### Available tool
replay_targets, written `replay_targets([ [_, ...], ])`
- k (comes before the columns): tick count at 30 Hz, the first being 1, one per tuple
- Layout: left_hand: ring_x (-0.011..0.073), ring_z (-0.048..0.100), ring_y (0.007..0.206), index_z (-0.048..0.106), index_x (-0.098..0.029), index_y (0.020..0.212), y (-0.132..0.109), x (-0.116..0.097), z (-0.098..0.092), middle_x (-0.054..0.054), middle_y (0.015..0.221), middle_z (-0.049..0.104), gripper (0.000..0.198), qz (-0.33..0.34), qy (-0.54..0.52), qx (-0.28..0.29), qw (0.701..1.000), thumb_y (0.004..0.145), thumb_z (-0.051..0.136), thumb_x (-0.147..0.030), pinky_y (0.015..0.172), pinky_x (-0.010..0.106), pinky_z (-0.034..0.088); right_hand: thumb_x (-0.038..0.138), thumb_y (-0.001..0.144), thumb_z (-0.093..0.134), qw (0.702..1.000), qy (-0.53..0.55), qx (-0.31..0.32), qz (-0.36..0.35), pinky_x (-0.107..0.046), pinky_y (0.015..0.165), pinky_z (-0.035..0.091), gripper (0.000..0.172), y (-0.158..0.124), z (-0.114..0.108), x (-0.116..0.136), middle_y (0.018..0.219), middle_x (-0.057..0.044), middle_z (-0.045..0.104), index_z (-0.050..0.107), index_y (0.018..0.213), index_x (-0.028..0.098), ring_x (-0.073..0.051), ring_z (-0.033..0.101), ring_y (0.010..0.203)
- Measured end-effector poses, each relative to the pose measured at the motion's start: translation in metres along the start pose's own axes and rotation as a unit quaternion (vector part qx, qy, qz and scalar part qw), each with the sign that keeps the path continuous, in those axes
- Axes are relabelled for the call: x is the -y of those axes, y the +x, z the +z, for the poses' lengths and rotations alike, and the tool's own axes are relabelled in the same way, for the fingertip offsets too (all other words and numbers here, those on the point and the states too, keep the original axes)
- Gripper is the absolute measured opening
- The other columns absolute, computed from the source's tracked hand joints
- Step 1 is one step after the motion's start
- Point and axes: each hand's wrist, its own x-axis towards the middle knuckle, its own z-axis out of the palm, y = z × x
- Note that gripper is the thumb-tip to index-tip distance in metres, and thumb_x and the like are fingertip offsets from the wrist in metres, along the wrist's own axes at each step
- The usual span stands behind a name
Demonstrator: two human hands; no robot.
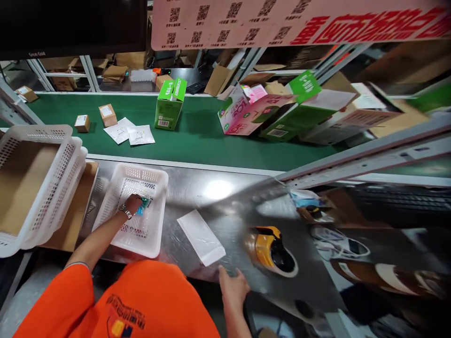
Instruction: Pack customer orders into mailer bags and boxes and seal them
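My left hand [133, 203], with a metal-banded watch at the wrist, reaches down into a white plastic basket [161, 206]. Its fingers are closed on a small teal and blue packet [141, 209], partly covered by the hand. My right hand [234, 287] is at the front edge of the metal bench, fingers apart and nothing in them. Just beyond its fingertips lies a flat white envelope [201, 237]. Farther right on the bench is a yellow and black tool [269, 249], which looks like a tape dispenser.
Stacked white baskets [52, 206] stand at the left. Along the green conveyor belt [197, 148] are small brown boxes [107, 115], white packets [141, 135], a green carton [169, 105] and several opened cartons [246, 110]. A metal post [369, 157] slants across the right.
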Motion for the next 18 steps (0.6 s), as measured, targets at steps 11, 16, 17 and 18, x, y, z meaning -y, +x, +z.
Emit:
replay_targets([
  [11, 0.0258, 0.081, 0.111, 0.088, -0.019, 0.098, -0.049, -0.015, -0.048, 0.010, 0.115, 0.087, 0.017, -0.151, -0.150, -0.209, 0.954, 0.091, 0.076, -0.010, 0.105, 0.044, 0.067, 0.058, 0.069, 0.082, 0.934, 0.303, 0.187, -0.014, -0.054, 0.107, 0.060, 0.065, -0.013, -0.003, 0.120, 0.133, -0.020, 0.078, 0.073, 0.121, 0.021, -0.040, 0.075, 0.124],
  [16, 0.0284, 0.079, 0.121, 0.090, -0.020, 0.107, -0.073, -0.095, -0.021, 0.012, 0.126, 0.084, 0.020, -0.062, -0.237, -0.221, 0.944, 0.094, 0.076, -0.015, 0.099, 0.043, 0.069, 0.065, 0.073, 0.092, 0.782, 0.422, 0.457, 0.038, -0.042, 0.088, 0.067, 0.068, -0.057, -0.005, 0.195, 0.128, -0.014, 0.083, 0.076, 0.123, 0.023, -0.033, 0.080, 0.114],
  [17, 0.0289, 0.078, 0.122, 0.090, -0.021, 0.109, -0.079, -0.115, -0.010, 0.013, 0.130, 0.083, 0.021, -0.030, -0.251, -0.206, 0.945, 0.094, 0.076, -0.016, 0.099, 0.043, 0.069, 0.069, 0.074, 0.090, 0.758, 0.433, 0.485, 0.046, -0.041, 0.083, 0.067, 0.069, -0.061, -0.005, 0.204, 0.122, -0.013, 0.083, 0.075, 0.124, 0.023, -0.032, 0.081, 0.109],
  [18, 0.0291, 0.077, 0.123, 0.090, -0.023, 0.111, -0.085, -0.135, 0.003, 0.012, 0.134, 0.081, 0.022, 0.004, -0.254, -0.183, 0.950, 0.096, 0.075, -0.017, 0.100, 0.045, 0.069, 0.073, 0.075, 0.089, 0.747, 0.438, 0.498, 0.048, -0.040, 0.078, 0.067, 0.070, -0.062, -0.005, 0.208, 0.114, -0.011, 0.084, 0.075, 0.123, 0.023, -0.030, 0.081, 0.102],
])
